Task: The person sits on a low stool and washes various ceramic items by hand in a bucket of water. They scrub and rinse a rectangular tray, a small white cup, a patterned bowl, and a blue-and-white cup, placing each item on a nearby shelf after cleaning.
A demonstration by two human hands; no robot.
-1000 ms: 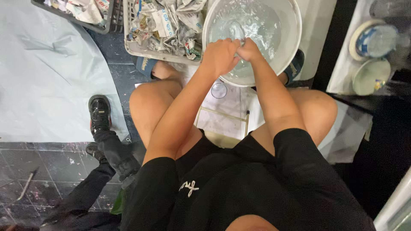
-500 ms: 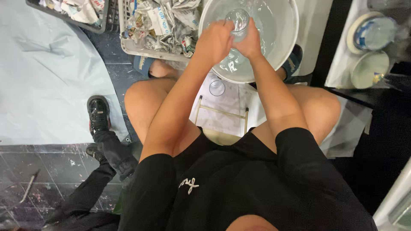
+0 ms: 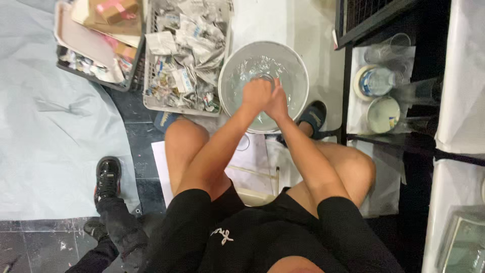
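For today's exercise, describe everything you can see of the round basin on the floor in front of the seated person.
The basin is round and pale grey-white, plastic by its look, and stands upright on the floor between the person's feet. It holds clear water, rippled and glinting. A grey crate of crumpled newspaper sits close on its left side. The left hand and right hand are pressed together over the water, with the rim of a clear glass showing just above them. The near rim is hidden by the forearms.

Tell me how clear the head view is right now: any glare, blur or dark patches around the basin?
Head view: bright, even light on the white basin; water glints hide what the left hand and right hand are gripping. The hands look slightly soft. The shelf on the right sits in deep shadow. The crate of crumpled newspaper is sharp enough.
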